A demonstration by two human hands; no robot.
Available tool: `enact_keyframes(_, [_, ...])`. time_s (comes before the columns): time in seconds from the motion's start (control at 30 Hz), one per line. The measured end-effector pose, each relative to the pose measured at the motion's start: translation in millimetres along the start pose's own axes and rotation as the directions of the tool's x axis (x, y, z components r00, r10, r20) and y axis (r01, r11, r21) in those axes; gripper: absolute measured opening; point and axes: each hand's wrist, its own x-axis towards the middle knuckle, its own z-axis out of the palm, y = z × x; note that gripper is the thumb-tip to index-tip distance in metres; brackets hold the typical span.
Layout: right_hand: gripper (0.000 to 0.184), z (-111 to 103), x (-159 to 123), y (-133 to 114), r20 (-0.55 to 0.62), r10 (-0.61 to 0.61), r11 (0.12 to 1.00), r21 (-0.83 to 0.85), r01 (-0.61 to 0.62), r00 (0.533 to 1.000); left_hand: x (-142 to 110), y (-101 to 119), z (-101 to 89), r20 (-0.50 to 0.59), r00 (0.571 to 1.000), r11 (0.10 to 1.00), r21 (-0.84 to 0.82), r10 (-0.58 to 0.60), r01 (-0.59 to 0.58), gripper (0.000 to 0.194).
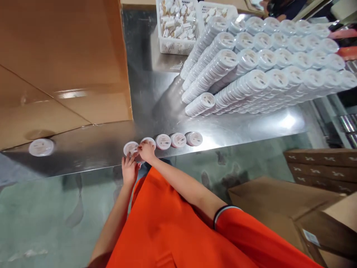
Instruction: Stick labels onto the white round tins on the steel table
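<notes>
A row of small round white jars with labelled lids lies along the front edge of a shiny metal table. At the row's left end, my left hand touches the leftmost jar from below. My right hand pinches a small label or sticker over the second jar. One more jar sits alone far to the left.
Tall stacks of the same white jars fill the back right of the table. Two white baskets of small tubes stand behind them. A large cardboard box covers the left. Brown cartons sit on the floor at right.
</notes>
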Motion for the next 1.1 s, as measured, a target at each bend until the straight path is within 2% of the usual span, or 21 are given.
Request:
enact_keyframes(0.2, [0.029, 1.1, 2.9, -4.3, 0.031, 0.021, 0.999, -0.041, -0.020, 0.999, 2.1, -1.4, -4.4, 0.023, 1.000, 1.000, -0.023, -0.019, 0.019, 0.027])
enact_keyframes(0.47, [0.029, 9.4, 4.8, -3.9, -0.005, 0.004, 0.996, -0.090, -0.005, 1.000, 0.7, -2.8, -4.4, 0.019, 1.000, 1.000, -0.027, -0.005, 0.005, 0.027])
enact_keyframes(0.63, [0.030, 10.7, 2.7, -4.2, -0.045, -0.037, 0.990, -0.137, 0.031, 0.998, 0.3, -4.8, -2.7, 0.003, 1.000, 0.999, -0.036, 0.009, -0.009, 0.026])
enact_keyframes(0.77, [0.029, 4.2, 3.5, -6.3, -0.031, -0.108, 0.966, -0.238, 0.097, 0.994, 0.9, -5.5, -2.7, 0.007, 1.000, 0.999, -0.032, -0.006, 0.007, 0.026])
enact_keyframes(0.93, [0.032, -4.8, 15.5, -5.3, -0.004, -0.030, 0.961, -0.275, 0.028, 1.000, 1.2, -2.8, -6.4, 0.017, 1.000, 1.000, 0.000, -0.004, 0.004, 0.028])
enact_keyframes(1.1, [0.024, -5.4, 27.2, -4.7, 0.033, -0.011, 0.977, -0.214, 0.017, 0.999, 1.1, -3.5, -6.7, 0.044, 0.999, 1.000, 0.022, -0.007, 0.006, 0.029])
